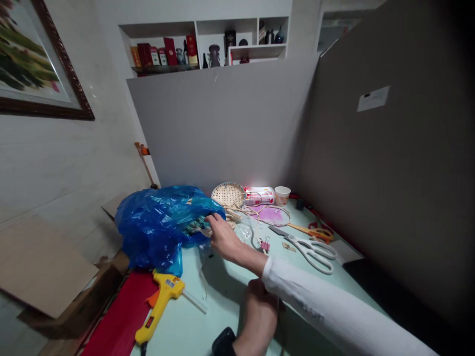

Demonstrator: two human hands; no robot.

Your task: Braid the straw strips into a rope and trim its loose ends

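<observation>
At the mouth of a crumpled blue plastic bag (159,222) is my right hand (224,237), in a white sleeve. Its thumb and fingers look apart; the fingertips reach toward teal tangled material (195,226) inside, and part of their contact with the bag is hidden. My left hand (260,311), dark watch on the wrist, is closed below my right forearm. A thin brownish strip shows beside it, but what the fingers grip is hidden. Beyond my right hand lie pale strands (233,213) and a round woven basket (228,194).
A yellow glue gun (163,301) lies at the left, on a red strip (122,316) and the table. White-handled scissors (308,249), orange-handled scissors (315,232), a pink binder clip (264,245), a hoop (278,216) and a paper cup (282,195) lie rightward. Grey panels (230,123) stand behind.
</observation>
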